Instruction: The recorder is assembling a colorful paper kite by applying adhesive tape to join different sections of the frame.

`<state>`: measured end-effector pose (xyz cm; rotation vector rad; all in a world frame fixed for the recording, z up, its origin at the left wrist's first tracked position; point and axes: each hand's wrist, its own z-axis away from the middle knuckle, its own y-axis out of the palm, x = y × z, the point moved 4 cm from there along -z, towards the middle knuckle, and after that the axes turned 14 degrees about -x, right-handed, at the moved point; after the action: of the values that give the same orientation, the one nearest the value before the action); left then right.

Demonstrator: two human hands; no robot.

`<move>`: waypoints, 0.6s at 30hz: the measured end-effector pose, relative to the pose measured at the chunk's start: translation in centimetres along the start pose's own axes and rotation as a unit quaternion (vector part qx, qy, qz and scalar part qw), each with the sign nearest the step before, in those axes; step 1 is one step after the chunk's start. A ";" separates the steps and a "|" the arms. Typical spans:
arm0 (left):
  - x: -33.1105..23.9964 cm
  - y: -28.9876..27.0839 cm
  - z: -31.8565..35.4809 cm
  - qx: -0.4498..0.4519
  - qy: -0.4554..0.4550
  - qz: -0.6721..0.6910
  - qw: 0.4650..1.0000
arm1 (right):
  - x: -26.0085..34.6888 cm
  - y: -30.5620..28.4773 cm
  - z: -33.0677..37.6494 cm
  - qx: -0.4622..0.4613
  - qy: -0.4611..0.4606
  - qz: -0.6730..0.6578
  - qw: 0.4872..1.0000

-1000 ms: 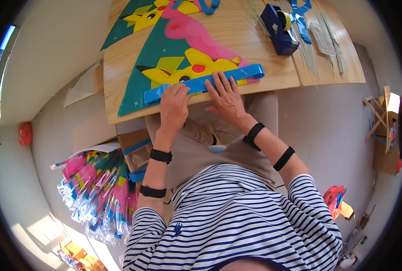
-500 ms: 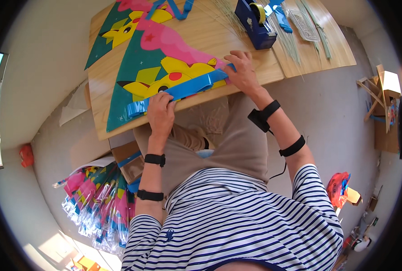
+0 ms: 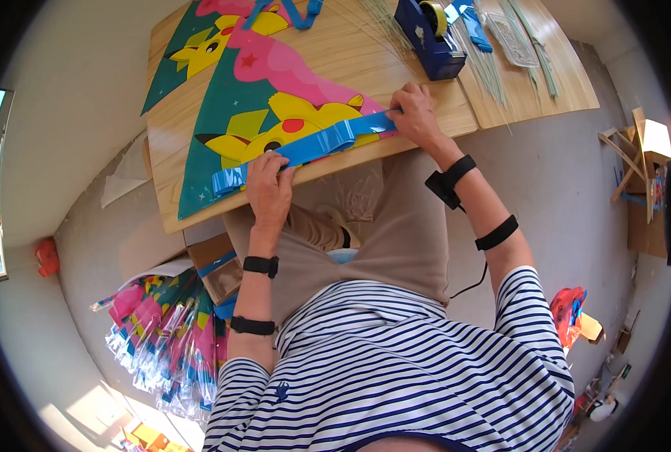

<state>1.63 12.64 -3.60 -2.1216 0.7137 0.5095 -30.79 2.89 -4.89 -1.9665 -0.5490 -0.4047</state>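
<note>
A glossy blue plastic strip [image 3: 319,143] lies along the near edge of a printed plastic sheet [image 3: 207,162] in green, pink and yellow with a cartoon figure. My left hand [image 3: 269,184] presses on the strip near its folded left part, fingers closed together over it. At the strip's right end, my right hand [image 3: 420,117] pinches it between thumb and fingers. Part of the strip is doubled over near the middle. A second printed sheet [image 3: 192,64] lies further left on the wooden table [image 3: 343,56].
A dark blue tape dispenser [image 3: 435,45] stands at the back right, beside thin pale sticks [image 3: 487,79] and a clear plastic tray [image 3: 512,41]. Another blue strip [image 3: 299,19] lies at the far edge. Bundled printed sheets [image 3: 166,331] hang at lower left, near a cardboard box [image 3: 213,260].
My right hand has moved a little to the right with the strip's end, and more of the strip lies straight along the sheet's edge. My left hand has stayed in place.
</note>
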 end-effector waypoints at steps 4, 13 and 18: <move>0.1 -0.1 -0.1 0.006 -0.006 -0.001 1.000 | 1.7 -0.3 -0.5 0.032 -0.067 0.039 0.996; 0.0 0.0 -0.2 0.006 -0.010 -0.002 1.000 | 4.4 1.0 -1.9 0.140 -0.066 0.028 0.988; -0.2 -0.1 -0.3 0.009 -0.014 -0.003 1.000 | 5.4 1.8 -2.8 0.218 -0.069 0.060 0.972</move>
<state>1.56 12.49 -3.23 -2.0965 0.6928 0.5261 -25.44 0.72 -2.32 -1.5974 -0.5510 -0.0618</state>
